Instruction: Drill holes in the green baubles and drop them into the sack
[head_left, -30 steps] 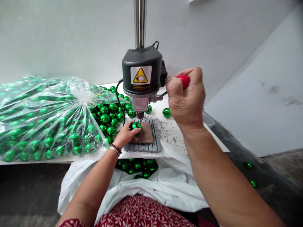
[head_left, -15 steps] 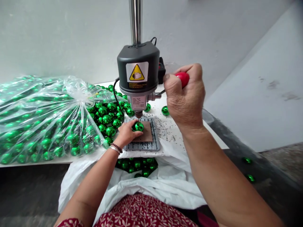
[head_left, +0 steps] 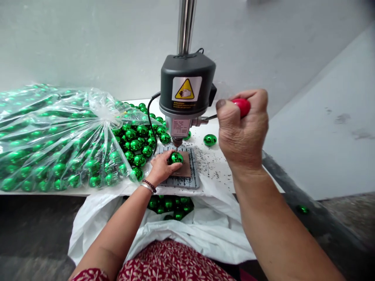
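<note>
My left hand [head_left: 164, 167] has its thumb and fingers closed around a shiny green ball [head_left: 177, 157], holding it on a brown board [head_left: 184, 168] that lies on the grey base plate [head_left: 195, 177] of a small bench drill press [head_left: 187, 88]. Directly above the ball is the chuck [head_left: 177, 142] with a thin drill bit; whether its tip has entered the ball I cannot tell. Raised to the right of the machine, my right hand [head_left: 245, 134] grips the red knob [head_left: 242, 107] of the drill press lever [head_left: 211, 117].
A clear plastic bag [head_left: 104, 117] of green balls covers the table's left side, with loose balls [head_left: 136, 145] beside it. Dark shavings [head_left: 209, 166] litter the white tabletop near a single ball [head_left: 210, 139]. A white sack [head_left: 205, 234] with balls hangs open below the edge.
The view has shifted and tilted, so the drill press and both hands appear farther right. My left hand still holds the ball, and my right hand still grips the lever knob.
</note>
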`<state>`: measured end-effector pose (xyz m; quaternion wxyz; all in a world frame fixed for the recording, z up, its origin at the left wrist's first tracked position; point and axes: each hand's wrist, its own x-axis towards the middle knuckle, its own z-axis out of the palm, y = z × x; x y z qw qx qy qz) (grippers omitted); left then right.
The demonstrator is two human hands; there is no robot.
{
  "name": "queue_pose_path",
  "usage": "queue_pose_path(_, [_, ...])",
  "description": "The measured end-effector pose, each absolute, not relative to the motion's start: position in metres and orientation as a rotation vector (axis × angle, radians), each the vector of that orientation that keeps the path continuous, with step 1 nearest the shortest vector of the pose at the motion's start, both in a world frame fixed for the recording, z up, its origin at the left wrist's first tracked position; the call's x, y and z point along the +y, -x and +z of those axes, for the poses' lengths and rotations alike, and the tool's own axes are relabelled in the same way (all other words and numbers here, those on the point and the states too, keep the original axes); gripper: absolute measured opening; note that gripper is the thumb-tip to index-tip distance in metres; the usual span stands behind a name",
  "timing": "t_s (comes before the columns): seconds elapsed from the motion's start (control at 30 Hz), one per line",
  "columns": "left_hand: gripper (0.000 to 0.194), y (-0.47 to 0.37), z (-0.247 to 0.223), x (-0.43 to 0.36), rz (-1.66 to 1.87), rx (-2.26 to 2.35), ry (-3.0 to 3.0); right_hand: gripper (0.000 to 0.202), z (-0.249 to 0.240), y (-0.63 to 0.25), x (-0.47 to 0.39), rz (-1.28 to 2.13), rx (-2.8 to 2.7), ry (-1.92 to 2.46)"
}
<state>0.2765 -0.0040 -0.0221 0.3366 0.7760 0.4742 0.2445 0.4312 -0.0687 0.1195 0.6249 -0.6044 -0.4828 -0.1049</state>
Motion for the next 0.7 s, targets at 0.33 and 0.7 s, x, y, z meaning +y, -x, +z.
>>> queue_pose_path(0.33, [0.056, -0.276, -0.017, -0.008, 0.601, 1.293, -2.018, 0.013, 0.111, -0.426, -0.084, -0.266, -1.102, 1.419])
queue_pose_path(0.7, [0.048, -0.274, -0.022, -0.005, 0.607, 1.226, -2.054, 0.016, 0.096, -0.424, -0.092, -0.336, -1.138, 1.429])
